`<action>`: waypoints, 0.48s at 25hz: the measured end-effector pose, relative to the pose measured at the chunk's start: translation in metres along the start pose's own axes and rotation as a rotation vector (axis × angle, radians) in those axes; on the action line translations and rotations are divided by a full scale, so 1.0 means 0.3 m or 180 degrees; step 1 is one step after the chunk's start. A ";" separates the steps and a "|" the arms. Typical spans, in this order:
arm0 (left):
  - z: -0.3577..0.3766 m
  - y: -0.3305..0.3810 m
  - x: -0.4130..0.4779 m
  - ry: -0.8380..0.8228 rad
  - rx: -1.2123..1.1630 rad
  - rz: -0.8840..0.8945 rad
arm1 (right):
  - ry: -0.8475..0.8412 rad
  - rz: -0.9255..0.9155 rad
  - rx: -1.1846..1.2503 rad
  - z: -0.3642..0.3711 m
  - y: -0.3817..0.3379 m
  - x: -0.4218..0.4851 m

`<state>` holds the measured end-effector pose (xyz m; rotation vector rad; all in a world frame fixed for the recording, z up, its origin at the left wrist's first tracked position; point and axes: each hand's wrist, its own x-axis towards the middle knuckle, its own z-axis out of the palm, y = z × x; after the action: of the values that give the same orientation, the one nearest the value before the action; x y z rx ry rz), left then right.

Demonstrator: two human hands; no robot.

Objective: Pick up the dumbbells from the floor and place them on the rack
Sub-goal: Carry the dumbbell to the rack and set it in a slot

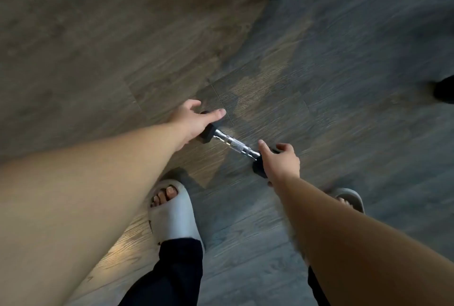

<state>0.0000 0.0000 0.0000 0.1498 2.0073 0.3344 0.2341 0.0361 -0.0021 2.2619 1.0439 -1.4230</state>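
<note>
Chrome is gleaming on the handle of the dumbbell (233, 144), which is lying on the wood floor (98, 35) just ahead of two slippers (172, 209). The left hand (194, 118) is cupping one black head with fingers spread, while the right hand (282, 160) is curling loosely over the other.

I see one dumbbell (232, 144) lying on the wood floor (98, 35), my left hand (194, 118) over one black head, my right hand (282, 161) over the other, fingers spread.
</note>
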 end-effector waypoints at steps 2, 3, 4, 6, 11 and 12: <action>0.038 -0.008 0.031 0.0015 0.0209 0.0159 | 0.0110 0.0090 0.0144 0.039 0.007 0.028; 0.054 -0.022 0.043 0.0033 0.0317 0.0214 | 0.0148 0.0105 0.0243 0.049 0.019 0.034; 0.066 -0.032 0.046 0.0079 0.0369 0.0242 | 0.0190 0.0099 0.0374 0.057 0.029 0.035; 0.050 -0.023 0.022 0.0140 0.0270 0.0252 | 0.0231 0.0038 0.0412 0.052 0.023 0.016; -0.187 0.119 -0.196 0.0313 0.0187 0.0354 | 0.0247 -0.0084 0.0377 -0.063 -0.159 -0.240; -0.256 0.162 -0.249 0.0323 0.0215 0.0399 | 0.0238 -0.0117 0.0375 -0.088 -0.210 -0.316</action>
<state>-0.0374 0.0147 0.1106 0.3075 2.1155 0.3599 0.1834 0.0547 0.1017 2.4078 1.0553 -1.4608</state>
